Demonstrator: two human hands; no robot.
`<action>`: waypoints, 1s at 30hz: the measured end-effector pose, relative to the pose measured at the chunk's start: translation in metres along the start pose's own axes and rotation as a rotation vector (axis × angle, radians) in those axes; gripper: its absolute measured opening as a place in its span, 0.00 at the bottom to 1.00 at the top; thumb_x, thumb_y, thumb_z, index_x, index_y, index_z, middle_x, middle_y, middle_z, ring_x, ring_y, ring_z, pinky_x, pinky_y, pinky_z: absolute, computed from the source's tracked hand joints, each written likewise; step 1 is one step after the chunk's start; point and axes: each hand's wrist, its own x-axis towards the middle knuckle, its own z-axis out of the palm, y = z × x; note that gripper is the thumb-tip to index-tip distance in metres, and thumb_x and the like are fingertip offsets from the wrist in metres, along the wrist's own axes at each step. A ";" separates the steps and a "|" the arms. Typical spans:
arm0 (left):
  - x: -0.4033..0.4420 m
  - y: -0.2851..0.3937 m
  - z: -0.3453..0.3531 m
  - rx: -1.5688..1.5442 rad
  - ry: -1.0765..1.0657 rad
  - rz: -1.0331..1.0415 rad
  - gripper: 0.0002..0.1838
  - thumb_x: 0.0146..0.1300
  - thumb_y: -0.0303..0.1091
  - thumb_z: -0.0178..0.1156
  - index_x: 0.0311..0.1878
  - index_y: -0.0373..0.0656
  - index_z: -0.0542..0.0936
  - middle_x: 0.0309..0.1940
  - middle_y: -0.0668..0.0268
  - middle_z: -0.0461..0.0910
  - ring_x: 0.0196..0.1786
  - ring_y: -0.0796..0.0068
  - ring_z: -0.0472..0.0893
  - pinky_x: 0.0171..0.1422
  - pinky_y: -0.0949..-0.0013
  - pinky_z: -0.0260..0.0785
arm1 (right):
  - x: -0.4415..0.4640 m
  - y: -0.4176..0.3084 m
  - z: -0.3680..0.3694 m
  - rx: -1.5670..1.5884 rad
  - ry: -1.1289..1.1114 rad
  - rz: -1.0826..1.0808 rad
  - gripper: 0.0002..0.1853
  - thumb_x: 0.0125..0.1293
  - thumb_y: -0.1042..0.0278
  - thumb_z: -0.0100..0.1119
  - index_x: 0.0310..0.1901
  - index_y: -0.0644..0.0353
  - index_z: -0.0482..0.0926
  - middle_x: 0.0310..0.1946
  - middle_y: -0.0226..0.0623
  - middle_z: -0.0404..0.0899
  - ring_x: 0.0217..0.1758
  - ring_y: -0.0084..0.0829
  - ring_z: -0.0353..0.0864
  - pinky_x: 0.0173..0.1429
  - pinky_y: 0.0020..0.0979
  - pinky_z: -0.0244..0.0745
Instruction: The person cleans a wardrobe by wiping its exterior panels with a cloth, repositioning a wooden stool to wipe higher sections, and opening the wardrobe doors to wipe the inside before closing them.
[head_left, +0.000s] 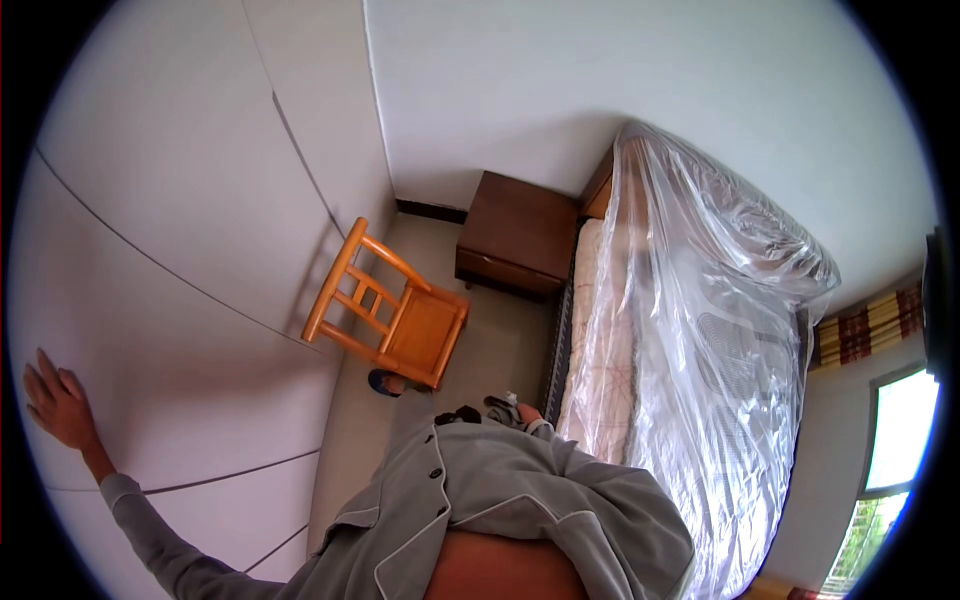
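My left hand [62, 408] reaches far out to the left, fingers apart, against or very near the pale panelled cabinet front [180, 370]; whether the palm presses on it I cannot tell. Nothing shows in that hand. Low in the middle, by my waist, my right hand [529, 412] is small and partly covered by its grey sleeve. Its fingers look closed on a small dark-grey object with a white tip [502, 405], whose kind I cannot make out. Between my two hands stands a wooden chair [425, 325], tilted in view, beside my foot in a dark slipper [385, 382].
A dark brown nightstand [518, 225] stands at the wall between the chair and a bed. Clear plastic sheeting [710, 350] drapes over the bed's headboard and mattress [600, 350]. At the right are a window [895, 430] and a striped curtain [870, 328].
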 end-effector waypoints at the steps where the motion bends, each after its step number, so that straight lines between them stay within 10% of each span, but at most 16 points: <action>1: 0.003 -0.002 0.007 -0.009 0.000 0.012 0.24 0.75 0.49 0.44 0.72 0.67 0.66 0.67 0.66 0.73 0.69 0.66 0.72 0.64 0.46 0.71 | 0.005 0.030 0.023 0.004 0.029 -0.030 0.18 0.61 0.51 0.56 0.45 0.57 0.76 0.45 0.53 0.79 0.52 0.56 0.77 0.53 0.49 0.72; 5: -0.012 -0.012 0.031 0.106 -0.113 0.028 0.24 0.75 0.50 0.42 0.72 0.67 0.66 0.65 0.64 0.75 0.67 0.64 0.74 0.62 0.46 0.72 | -0.012 -0.061 -0.055 -0.017 -0.039 0.079 0.14 0.61 0.58 0.57 0.43 0.56 0.82 0.44 0.50 0.82 0.50 0.53 0.80 0.51 0.49 0.75; 11: -0.009 -0.018 0.027 0.077 -0.039 0.054 0.24 0.76 0.52 0.40 0.73 0.68 0.66 0.64 0.64 0.76 0.67 0.63 0.75 0.61 0.46 0.73 | -0.015 -0.067 -0.062 0.110 -0.137 0.122 0.22 0.58 0.49 0.59 0.47 0.56 0.78 0.47 0.53 0.79 0.53 0.55 0.78 0.54 0.48 0.73; 30: -0.006 -0.025 0.034 0.146 -0.133 0.086 0.22 0.75 0.51 0.42 0.67 0.63 0.73 0.57 0.61 0.81 0.60 0.65 0.80 0.48 0.55 0.76 | -0.008 -0.089 -0.049 -0.076 -0.221 0.009 0.12 0.64 0.64 0.52 0.43 0.57 0.83 0.44 0.51 0.81 0.49 0.54 0.80 0.51 0.48 0.75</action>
